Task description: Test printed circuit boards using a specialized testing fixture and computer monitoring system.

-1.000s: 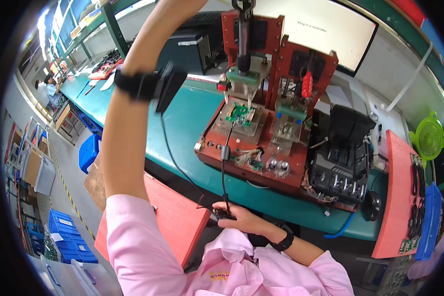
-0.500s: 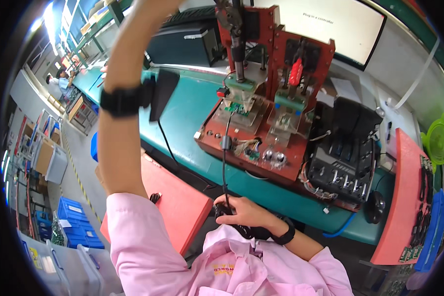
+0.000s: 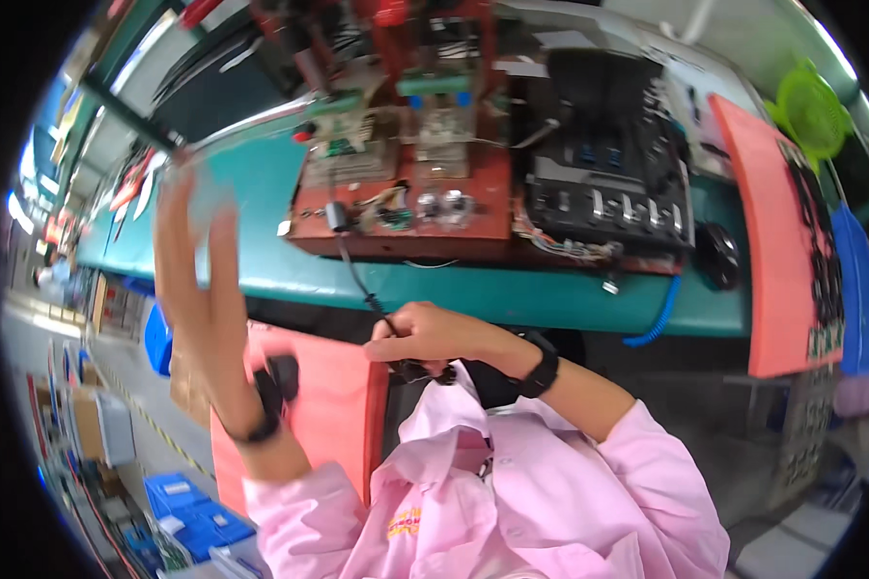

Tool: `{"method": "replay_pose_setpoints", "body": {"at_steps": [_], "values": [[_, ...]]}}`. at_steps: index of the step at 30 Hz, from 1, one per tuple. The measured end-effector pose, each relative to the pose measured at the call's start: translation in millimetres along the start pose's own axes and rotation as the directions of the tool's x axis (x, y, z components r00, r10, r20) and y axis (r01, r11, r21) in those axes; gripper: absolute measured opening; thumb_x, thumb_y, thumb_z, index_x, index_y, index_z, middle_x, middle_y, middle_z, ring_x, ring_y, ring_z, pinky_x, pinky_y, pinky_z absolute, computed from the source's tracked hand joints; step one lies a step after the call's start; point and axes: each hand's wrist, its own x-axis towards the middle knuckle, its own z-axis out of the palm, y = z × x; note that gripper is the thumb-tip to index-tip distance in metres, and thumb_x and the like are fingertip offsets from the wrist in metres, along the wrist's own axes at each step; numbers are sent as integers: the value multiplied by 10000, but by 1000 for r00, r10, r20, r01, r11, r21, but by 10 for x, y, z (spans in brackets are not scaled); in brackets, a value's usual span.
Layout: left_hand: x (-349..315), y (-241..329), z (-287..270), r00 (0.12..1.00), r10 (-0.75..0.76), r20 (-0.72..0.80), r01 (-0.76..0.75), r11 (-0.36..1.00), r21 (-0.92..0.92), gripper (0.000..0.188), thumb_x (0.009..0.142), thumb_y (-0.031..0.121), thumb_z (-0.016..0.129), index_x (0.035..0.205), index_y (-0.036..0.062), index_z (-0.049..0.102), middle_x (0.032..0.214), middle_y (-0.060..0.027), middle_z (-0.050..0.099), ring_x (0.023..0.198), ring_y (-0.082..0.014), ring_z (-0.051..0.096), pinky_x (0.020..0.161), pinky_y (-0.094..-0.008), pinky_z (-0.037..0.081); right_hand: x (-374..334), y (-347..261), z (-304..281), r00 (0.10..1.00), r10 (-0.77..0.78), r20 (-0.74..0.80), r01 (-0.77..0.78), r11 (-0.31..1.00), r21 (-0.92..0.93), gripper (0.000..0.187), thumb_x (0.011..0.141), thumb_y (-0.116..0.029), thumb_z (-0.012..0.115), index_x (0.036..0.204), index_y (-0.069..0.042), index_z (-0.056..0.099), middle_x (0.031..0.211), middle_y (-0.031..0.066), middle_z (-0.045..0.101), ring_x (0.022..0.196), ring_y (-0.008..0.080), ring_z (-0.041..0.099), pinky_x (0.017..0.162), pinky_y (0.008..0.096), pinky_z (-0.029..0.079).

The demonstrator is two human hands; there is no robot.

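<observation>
My right hand (image 3: 444, 336) is closed round a bundled black cable (image 3: 410, 371) near my chest. From there the cable runs up, through a dark cylindrical lump (image 3: 336, 217), toward a green circuit board (image 3: 342, 147) on a clear holder in the red test fixture (image 3: 492, 230). My left hand (image 3: 198, 265) is raised at the left, smeared by motion. Its fingers look stretched and apart, with nothing visible in them. It hangs over the front edge of the green bench, above a pink foam board (image 3: 328, 405).
Right of the fixture stands a black device with metal clips (image 3: 613, 198). A black mouse (image 3: 716, 256) and coiled blue cord (image 3: 661, 318) lie beside it. A second pink board (image 3: 777, 280) holding dark cables leans at the right, near a blue tray (image 3: 854, 289) and green basket (image 3: 811, 111).
My left arm has come down from high overhead, bringing its hand into view. The view has tilted down and shifted right. My right hand still holds the cable.
</observation>
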Motion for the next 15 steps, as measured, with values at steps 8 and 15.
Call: {"method": "replay_pose_setpoints", "body": {"at_steps": [8, 15], "values": [[-2256, -413, 100, 261, -381, 887, 941, -104, -322, 531, 908, 426, 371, 1188, -23, 415, 1082, -172, 550, 865, -228, 603, 697, -307, 489, 277, 204, 204, 928, -362, -85, 356, 800, 483, 234, 813, -258, 596, 746, -34, 579, 773, 46, 611, 650, 106, 581, 559, 257, 495], [-1779, -946, 110, 617, -636, 464, 573, -42, -819, 433, 905, 175, 436, 1310, 70, 324, 1052, -87, 516, 887, -173, 570, 733, -284, 503, 458, 397, 317, 925, -379, -23, 278, 637, 719, 461, 802, -49, 497, 1252, -1, 412, 1208, 99, 509, 1046, 214, 538, 882, 350, 443]]}}
